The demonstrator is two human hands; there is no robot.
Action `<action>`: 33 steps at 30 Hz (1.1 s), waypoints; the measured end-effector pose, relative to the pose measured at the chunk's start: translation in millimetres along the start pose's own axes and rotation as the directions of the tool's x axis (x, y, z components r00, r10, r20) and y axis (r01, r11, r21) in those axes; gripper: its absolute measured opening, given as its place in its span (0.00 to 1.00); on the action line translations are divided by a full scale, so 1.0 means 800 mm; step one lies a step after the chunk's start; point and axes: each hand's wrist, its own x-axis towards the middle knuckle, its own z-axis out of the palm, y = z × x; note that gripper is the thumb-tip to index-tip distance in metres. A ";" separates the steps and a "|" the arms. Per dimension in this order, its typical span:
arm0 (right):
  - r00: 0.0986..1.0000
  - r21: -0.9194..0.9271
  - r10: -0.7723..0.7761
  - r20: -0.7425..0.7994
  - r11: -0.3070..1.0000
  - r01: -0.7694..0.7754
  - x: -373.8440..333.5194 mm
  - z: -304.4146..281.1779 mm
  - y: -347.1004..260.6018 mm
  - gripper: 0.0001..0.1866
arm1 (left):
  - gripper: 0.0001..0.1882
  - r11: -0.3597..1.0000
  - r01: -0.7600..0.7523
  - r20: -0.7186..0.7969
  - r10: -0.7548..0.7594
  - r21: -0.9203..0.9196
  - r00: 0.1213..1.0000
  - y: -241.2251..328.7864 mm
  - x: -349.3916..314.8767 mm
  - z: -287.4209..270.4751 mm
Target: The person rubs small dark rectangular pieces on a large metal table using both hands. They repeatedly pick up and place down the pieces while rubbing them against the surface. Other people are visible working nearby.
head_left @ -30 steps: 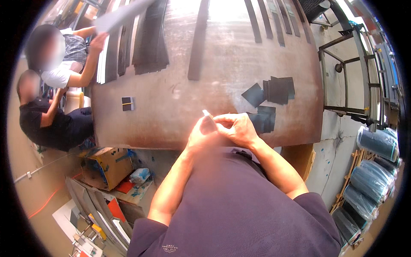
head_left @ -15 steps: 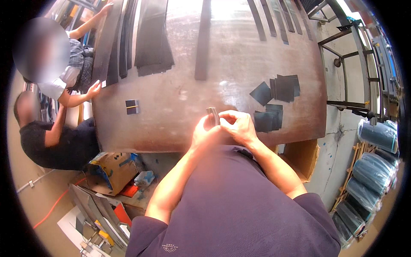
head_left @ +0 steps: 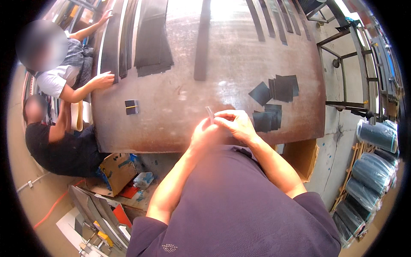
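Narrower than in the earlier frame, a thin stack [head_left: 209, 113] of small pieces now turns a pale edge upward, raised between both hands at the near side of the table [head_left: 167, 111]. Left hand [head_left: 203, 133] closes on it; right hand [head_left: 234, 125] sets bent fingertips against its right side (gripping or merely steadying, glare leaves unclear). One bundle [head_left: 132, 107], already banded, lies leftward; loose dark squares [head_left: 284, 89] remain unbanded at right. Forearms [head_left: 173, 184] converge from below, angled inward.

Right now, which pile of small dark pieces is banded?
The stack left of the left hand: yellow band across it; the overlapping pieces at right lie loose.
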 end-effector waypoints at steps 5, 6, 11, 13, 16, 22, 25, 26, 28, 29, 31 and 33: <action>0.945 -0.488 -0.303 -0.121 0.847 0.209 0.002 0.005 0.012 0.09 | 0.38 0.966 -0.026 -0.206 0.082 0.258 0.975 -0.008 0.003 -0.004; 0.928 -0.542 -0.349 -0.126 0.808 0.230 0.004 0.008 0.021 0.09 | 0.38 0.932 -0.026 -0.262 0.128 0.361 0.957 -0.006 0.004 0.001; 0.842 -0.565 -0.496 -0.211 0.765 0.309 0.004 0.014 0.031 0.08 | 0.42 0.879 -0.020 -0.316 0.192 0.476 0.929 0.025 -0.001 0.035; 0.835 -0.503 -0.484 -0.263 0.807 0.309 0.002 0.008 0.033 0.07 | 0.44 0.899 -0.032 -0.290 0.174 0.437 0.941 0.030 0.000 0.036; 0.819 -0.412 -0.435 -0.373 0.869 0.274 -0.005 0.002 0.030 0.08 | 0.46 0.897 -0.006 -0.331 0.169 0.443 0.928 0.030 0.007 0.029; 0.917 -0.117 -0.190 -0.350 0.980 0.158 -0.008 -0.056 0.017 0.10 | 0.59 0.616 0.114 -0.500 0.503 0.780 0.705 -0.003 0.053 -0.090; 0.963 -0.020 -0.068 -0.260 0.998 0.065 -0.006 -0.073 0.023 0.10 | 0.66 0.483 0.237 -0.502 0.549 0.843 0.668 0.023 0.054 -0.104; 0.973 -0.018 -0.052 -0.223 0.999 0.050 -0.003 -0.077 0.028 0.10 | 0.66 0.442 0.259 -0.494 0.582 0.859 0.646 0.018 0.060 -0.114; 0.984 -0.088 -0.065 -0.166 0.995 0.051 -0.001 -0.079 0.029 0.11 | 0.60 0.314 0.341 -0.460 0.683 0.886 0.567 0.013 0.064 -0.116; 0.985 -0.159 -0.092 -0.144 0.985 0.068 -0.001 -0.080 0.027 0.11 | 0.56 0.400 0.222 -0.451 0.678 0.889 0.580 0.015 0.062 -0.110; 0.994 -0.289 -0.089 -0.068 0.955 0.066 0.001 -0.081 0.022 0.11 | 0.47 0.549 -0.022 -0.426 0.672 0.835 0.605 0.025 0.050 -0.093; 0.999 -0.412 -0.018 0.049 0.911 0.037 0.002 -0.080 0.011 0.11 | 0.24 0.347 -0.299 -0.078 0.757 0.889 0.648 0.028 0.037 -0.059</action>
